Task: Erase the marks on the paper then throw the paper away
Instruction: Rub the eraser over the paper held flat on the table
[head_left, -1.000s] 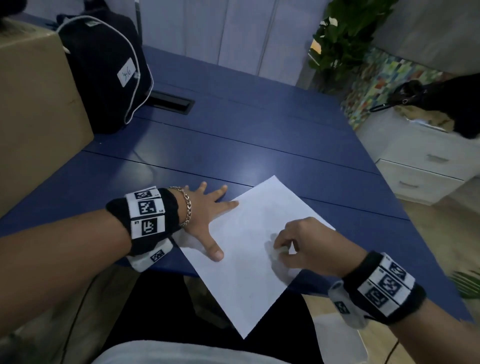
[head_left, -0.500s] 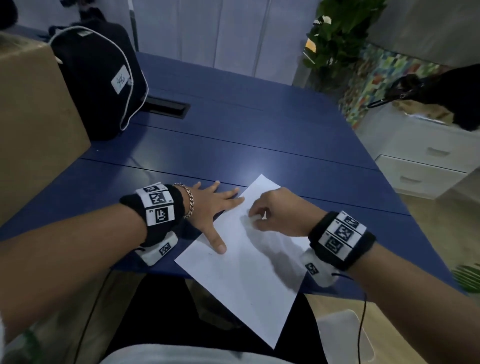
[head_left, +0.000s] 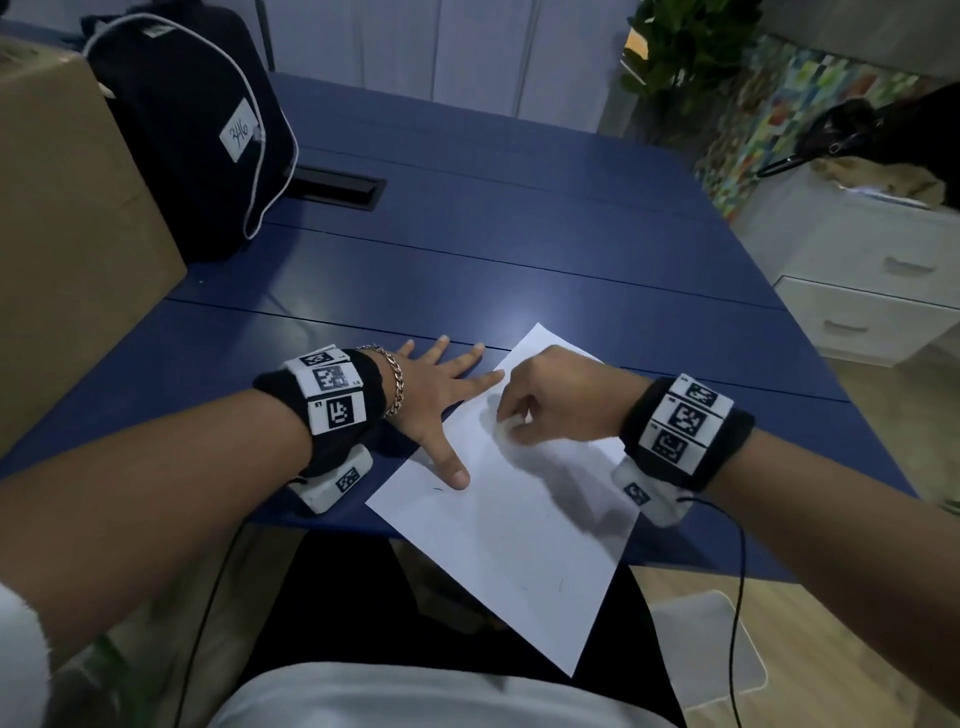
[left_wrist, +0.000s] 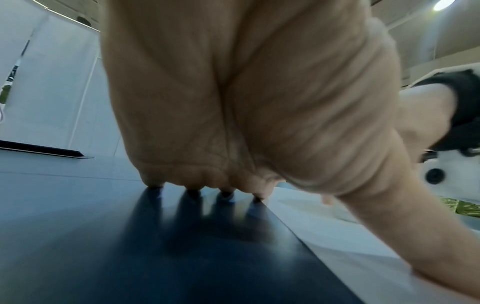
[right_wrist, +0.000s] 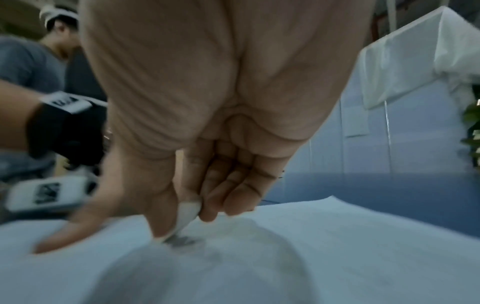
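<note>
A white sheet of paper (head_left: 519, 540) lies askew at the near edge of the blue table (head_left: 519, 249), one corner hanging over the edge. My left hand (head_left: 441, 395) lies flat with spread fingers, the thumb and forefinger pressing on the paper's left part (left_wrist: 337, 246), the other fingers on the table. My right hand (head_left: 540, 400) pinches a small white eraser (right_wrist: 187, 214) between thumb and fingers, its tip against a smudged grey mark (right_wrist: 182, 240) on the sheet (right_wrist: 337, 246). A small dark mark (head_left: 438, 489) sits near my left thumb.
A black backpack (head_left: 197, 135) and a cardboard box (head_left: 67, 249) stand at the table's left. A cable slot (head_left: 337, 187) is set in the tabletop. White drawers (head_left: 872, 291) and a plant (head_left: 685, 57) are at the right. A pale bin (head_left: 722, 654) sits on the floor.
My right hand has moved up the paper from its lower right part to the upper area beside my left forefinger. The left hand stays flat on the sheet.
</note>
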